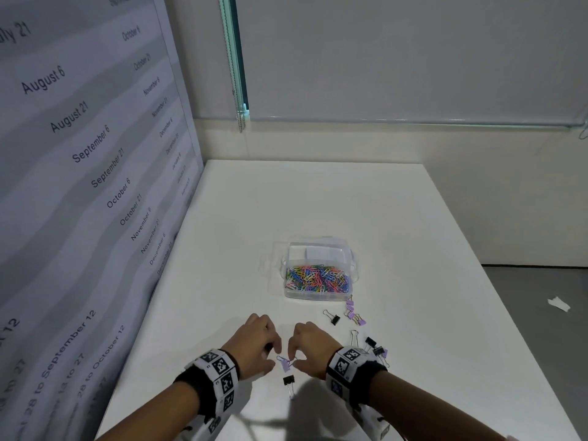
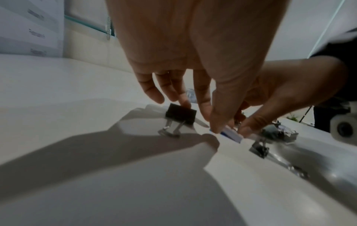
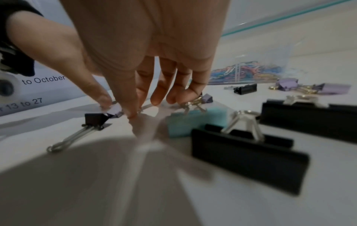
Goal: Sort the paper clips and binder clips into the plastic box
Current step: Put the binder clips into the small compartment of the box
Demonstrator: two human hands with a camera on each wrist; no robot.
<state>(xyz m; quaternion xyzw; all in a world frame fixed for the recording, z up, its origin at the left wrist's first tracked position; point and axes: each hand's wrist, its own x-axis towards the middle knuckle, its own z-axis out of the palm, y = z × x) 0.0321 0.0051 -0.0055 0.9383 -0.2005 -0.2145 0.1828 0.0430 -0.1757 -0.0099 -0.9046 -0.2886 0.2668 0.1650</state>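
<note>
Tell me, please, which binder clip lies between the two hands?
The purple clip, touched by fingertips of both hands; a black clip lies just nearer the person, and the others are scattered to the right.

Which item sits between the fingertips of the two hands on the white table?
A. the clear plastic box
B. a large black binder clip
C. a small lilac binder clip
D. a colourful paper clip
C: in the head view the left hand and right hand meet over the small lilac binder clip, fingertips on it; a small black binder clip lies just nearer, untouched.
</note>
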